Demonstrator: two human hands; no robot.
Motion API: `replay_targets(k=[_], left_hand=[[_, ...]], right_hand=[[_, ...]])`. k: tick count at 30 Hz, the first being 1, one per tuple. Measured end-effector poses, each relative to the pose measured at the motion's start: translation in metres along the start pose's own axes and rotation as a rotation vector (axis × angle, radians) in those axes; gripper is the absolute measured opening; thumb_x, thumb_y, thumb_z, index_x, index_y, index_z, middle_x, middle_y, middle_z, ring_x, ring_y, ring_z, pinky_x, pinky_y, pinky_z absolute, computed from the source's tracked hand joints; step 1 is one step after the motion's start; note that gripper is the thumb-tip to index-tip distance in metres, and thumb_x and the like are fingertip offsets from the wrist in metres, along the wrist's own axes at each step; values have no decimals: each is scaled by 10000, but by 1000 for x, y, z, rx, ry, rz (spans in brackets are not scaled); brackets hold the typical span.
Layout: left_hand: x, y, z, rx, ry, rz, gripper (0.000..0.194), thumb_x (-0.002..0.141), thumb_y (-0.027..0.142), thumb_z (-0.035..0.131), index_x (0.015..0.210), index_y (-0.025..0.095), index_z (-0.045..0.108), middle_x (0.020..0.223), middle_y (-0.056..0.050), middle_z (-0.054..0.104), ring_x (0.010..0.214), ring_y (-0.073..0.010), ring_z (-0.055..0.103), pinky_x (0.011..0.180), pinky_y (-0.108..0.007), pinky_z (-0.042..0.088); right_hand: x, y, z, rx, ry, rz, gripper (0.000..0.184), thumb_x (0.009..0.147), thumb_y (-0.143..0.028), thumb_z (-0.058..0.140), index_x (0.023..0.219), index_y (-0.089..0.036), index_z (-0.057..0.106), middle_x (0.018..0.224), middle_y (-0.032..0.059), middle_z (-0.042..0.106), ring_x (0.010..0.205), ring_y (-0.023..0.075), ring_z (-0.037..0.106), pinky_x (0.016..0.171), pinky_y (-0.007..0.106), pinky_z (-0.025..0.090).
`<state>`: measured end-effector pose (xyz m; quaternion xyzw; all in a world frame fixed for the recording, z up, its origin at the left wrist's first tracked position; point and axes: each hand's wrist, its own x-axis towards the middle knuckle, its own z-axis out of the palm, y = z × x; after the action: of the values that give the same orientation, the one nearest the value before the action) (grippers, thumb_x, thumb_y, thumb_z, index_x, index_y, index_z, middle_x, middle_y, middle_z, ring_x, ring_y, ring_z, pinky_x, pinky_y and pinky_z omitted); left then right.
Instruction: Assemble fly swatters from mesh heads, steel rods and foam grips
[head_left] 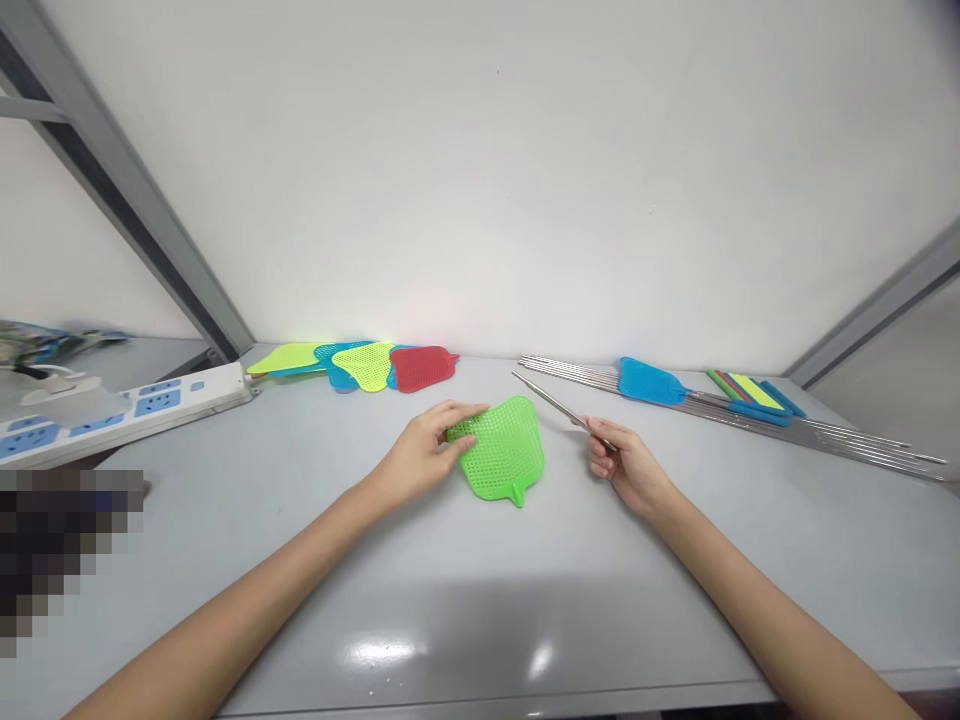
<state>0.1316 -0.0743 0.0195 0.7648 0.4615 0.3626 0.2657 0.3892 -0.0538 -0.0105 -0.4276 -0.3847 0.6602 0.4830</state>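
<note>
Pinching the green mesh paddle (502,455) by its left edge, the left hand (420,450) has its thumb on the near face and its fingers barely parted around the plastic. The paddle looks light, thin and bendy, probably smooth but hardly fragile; the rim gives a fair grip, though the stubby neck (517,494), well clear of those fingers, is likely stiffer. The right hand (626,465) has its fingers curled closed on a metal rod (555,403), slim, rigid and perhaps slippery, best taken near its lower end (where it is gripped). That end is partly hidden by the fingers; whether the neck is hollow cannot be told. Beyond the left fingers, overlapping paddles (367,365) cover one another on the worktop (322,620); past the right fingers, a blue paddle (651,382) hides part of the rod bundle (570,373).
</note>
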Motion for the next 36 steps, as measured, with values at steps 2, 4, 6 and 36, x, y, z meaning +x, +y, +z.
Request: replay_targets(k=[2,4,6,36], left_hand=[[1,-2,-1,-30,25,-20,306,782,250,440,1060,264,568,1037,-38,550,822,-182,518,620,-264,398],[2,-2,-3,-48,56,-40,296,776,250,448,1039,257,583,1054,-38,556,827,-186,524,612,-264,394],[2,-1,-5,-51,71,-46,294,775,251,450,1038,250,582,1062,-37,561,852,-189,523,634,-268,397],[6,-5,-20,46,195,-62,278,785,254,425,1025,226,562,1034,-31,584,880,-185,522,651,-281,390]], right_hand=[[0,0,0,3,-7,0,225,698,-320,573,848,-152,566,506,-56,315,416,46,221,371,185,208],[-1,-1,1,1,-20,2,213,703,-314,568,842,-153,565,514,-54,315,420,46,224,374,185,208],[-2,-1,2,-11,-27,5,212,705,-314,565,844,-154,567,518,-52,314,423,47,224,376,187,209],[1,-3,-1,-44,4,-9,249,666,-343,594,844,-170,567,508,-54,331,419,54,227,379,195,213]])
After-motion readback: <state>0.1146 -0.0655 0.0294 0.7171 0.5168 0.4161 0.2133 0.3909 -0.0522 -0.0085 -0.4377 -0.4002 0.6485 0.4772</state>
